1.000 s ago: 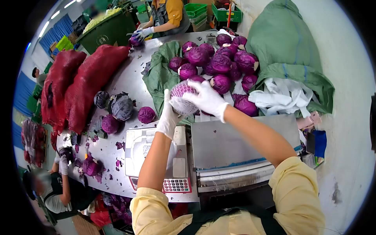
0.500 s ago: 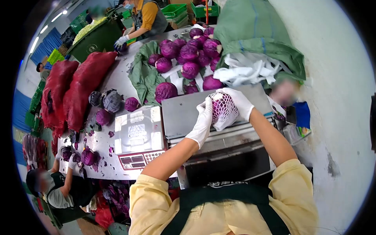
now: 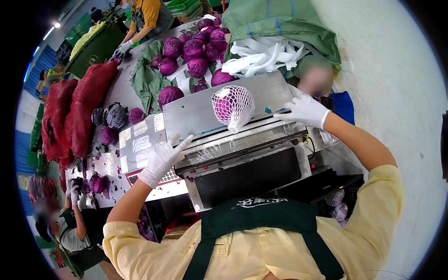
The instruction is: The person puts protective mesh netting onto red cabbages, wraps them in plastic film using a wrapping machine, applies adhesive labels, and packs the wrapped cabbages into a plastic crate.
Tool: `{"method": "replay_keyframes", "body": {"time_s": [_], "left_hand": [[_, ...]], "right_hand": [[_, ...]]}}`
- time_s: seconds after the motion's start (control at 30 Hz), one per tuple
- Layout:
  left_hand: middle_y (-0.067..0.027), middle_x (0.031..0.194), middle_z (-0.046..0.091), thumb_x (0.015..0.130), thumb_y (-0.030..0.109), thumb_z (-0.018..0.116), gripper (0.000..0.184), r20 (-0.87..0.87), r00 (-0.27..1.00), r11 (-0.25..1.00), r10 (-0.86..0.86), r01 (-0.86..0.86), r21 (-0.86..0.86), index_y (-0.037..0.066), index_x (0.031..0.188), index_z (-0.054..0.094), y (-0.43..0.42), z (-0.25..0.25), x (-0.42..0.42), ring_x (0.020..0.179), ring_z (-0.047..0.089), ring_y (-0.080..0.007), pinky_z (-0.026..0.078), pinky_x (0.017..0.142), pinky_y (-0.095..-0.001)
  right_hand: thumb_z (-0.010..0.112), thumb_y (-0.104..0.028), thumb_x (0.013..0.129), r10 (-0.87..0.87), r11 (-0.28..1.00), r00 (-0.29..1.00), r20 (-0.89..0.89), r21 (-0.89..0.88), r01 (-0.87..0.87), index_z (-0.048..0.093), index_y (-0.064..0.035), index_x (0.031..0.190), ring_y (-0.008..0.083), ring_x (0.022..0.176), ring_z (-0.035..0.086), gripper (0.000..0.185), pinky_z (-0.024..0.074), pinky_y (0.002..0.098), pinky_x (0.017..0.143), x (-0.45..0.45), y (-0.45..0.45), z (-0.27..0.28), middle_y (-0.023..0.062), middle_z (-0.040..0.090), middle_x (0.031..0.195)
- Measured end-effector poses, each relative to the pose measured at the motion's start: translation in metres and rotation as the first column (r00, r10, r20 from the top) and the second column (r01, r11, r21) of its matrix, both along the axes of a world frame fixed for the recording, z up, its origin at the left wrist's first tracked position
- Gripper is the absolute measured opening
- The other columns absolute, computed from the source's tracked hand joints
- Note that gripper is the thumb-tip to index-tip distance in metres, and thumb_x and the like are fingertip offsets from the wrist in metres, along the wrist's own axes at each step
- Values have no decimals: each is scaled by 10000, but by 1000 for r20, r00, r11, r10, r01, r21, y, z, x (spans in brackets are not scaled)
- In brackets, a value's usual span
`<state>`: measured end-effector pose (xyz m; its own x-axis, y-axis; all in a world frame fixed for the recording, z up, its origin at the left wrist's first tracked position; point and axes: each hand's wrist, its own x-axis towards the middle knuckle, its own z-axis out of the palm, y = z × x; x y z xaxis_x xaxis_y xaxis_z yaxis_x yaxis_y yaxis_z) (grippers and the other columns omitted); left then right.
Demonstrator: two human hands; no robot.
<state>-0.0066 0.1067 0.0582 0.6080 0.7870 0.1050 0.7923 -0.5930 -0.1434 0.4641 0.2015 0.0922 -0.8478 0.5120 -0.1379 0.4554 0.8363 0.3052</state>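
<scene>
A round purple cabbage in a white foam net (image 3: 232,105) sits near the middle of the frame, on the flat grey metal top (image 3: 186,114) of a wrapping machine. It lies between the two hands, well apart from both. The left hand in a white glove (image 3: 163,161) is below and to the left of it, with its fingers spread. It is by the machine's left end, and I cannot tell if it touches. The right hand in a white glove (image 3: 308,110) is to the right of the cabbage, with its fingers spread too. Neither hand pinches anything.

The net has big holes, so shiny purple shows through, with a pale spot near the top. On the right the net looks thicker and whiter. Its loose end bunches up and points to the bottom of the frame.

Near the top middle, a big green woven sack (image 3: 322,39) is open, and limp white foam nets (image 3: 266,53) spill from its mouth. To its left, bare purple cabbages (image 3: 193,48) make a pile. On the left side are two long red mesh sacks (image 3: 93,105); I cannot tell what is inside. In the upper left, a dark green bin (image 3: 100,56) is heaped with pale green bits (image 3: 86,42).
</scene>
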Motion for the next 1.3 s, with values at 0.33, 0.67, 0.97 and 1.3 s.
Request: {"method": "replay_keyframes", "body": {"time_s": [0.33,0.67,0.97,1.3], "left_hand": [[-101,981,698,962,47,470,184,633,269,644,726,59,-763,-6,999,642,-27,-4,64,677,686,-140,513,601,-241],[-205,1435,425,574,432,871,1122,724,690,974,21,151,-171,75,1475,307,107,6,93,1372,350,-363,306,1126,-422],[-140,1398,471,924,617,471,779,108,223,-57,969,622,-781,95,1476,298,44,38,134,1224,516,-263,466,988,-424],[-138,1379,486,933,640,419,758,-252,183,-298,950,767,-568,75,1436,373,-90,-56,151,1237,488,-256,403,1041,-337]], "right_hand": [[517,-118,959,-700,459,648,-301,-884,86,505,-42,907,167,609,662,94,491,306,587,-22,-32,1,88,568,737],[560,-28,889,-113,954,722,-682,-278,-113,459,-49,1324,262,1021,634,447,495,337,897,-81,106,-27,194,601,1159],[731,-130,769,-691,93,676,-257,-959,-269,365,-6,1403,201,1158,550,742,445,333,1022,-80,-11,-28,100,569,1274],[570,-58,870,-661,-751,440,608,-543,-376,542,22,1211,217,1044,639,352,514,315,915,-32,-159,-111,121,632,1175]]}}
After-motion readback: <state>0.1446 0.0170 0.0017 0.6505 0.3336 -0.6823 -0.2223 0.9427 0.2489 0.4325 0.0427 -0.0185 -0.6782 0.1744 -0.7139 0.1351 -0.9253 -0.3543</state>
